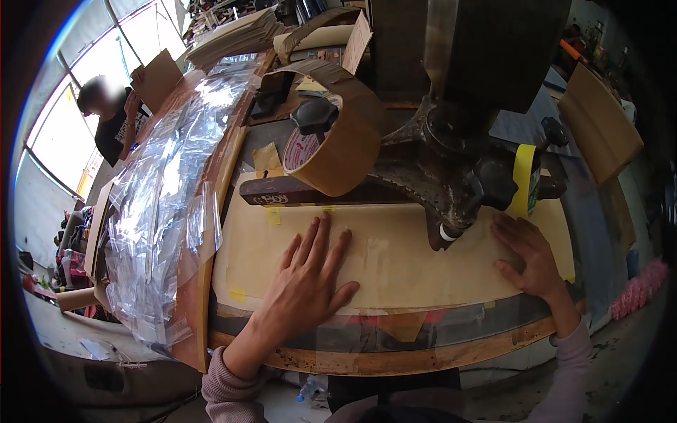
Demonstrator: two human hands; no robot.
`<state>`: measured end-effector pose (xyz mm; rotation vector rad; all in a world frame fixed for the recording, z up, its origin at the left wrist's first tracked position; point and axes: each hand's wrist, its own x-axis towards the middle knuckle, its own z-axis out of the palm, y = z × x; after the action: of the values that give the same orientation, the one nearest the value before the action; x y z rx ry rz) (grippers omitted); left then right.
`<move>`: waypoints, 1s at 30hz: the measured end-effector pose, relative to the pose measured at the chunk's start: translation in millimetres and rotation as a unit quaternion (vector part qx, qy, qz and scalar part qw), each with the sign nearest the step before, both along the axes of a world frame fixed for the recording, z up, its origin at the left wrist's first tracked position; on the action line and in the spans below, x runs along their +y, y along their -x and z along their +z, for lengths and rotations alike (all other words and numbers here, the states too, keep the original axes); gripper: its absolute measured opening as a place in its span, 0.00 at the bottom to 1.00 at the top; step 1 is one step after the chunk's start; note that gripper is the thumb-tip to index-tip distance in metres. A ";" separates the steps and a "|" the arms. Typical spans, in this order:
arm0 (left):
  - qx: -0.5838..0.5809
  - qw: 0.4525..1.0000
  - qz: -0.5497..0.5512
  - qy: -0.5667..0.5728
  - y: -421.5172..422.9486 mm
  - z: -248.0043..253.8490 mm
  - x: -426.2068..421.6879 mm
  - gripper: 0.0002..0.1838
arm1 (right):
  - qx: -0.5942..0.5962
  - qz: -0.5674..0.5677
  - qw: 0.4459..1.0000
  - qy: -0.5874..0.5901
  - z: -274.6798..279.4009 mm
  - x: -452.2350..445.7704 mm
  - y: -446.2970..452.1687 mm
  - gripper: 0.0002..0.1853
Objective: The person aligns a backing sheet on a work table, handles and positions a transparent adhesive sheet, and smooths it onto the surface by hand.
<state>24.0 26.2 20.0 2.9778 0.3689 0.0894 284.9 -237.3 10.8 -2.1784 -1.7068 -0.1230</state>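
Note:
A broad cream sheet lies on the dark work surface below a machine. My left hand rests flat on its left part, fingers spread and pointing at a dark bar. On the right part of the sheet lies my right hand, its fingers apart and their tips near the bar's lower edge. Neither hand holds anything. Small yellow tape pieces sit on the sheet. The machine's metal arm with black knobs stands over the bar between and beyond my hands.
A brown tape roll hangs over the bar; a yellow roll is at its right. Clear plastic bags cover a board at left. Another person holds cardboard. A wooden edge borders the front; pink fluffy material lies right.

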 end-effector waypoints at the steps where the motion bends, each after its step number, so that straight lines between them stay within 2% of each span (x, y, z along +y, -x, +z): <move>1: -0.001 1.000 0.000 0.001 -0.3 -0.6 0.0 0.34 | 0.003 0.000 1.000 0.002 0.1 0.3 0.0 0.28; 30: 0.007 1.000 0.000 -0.015 -5.2 0.0 -0.5 0.35 | 0.011 -0.006 1.000 0.011 0.6 0.6 -2.2 0.28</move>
<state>29.3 25.7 20.0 3.0085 0.3729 0.0746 287.1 -236.7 11.4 -2.1976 -1.6908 -0.0823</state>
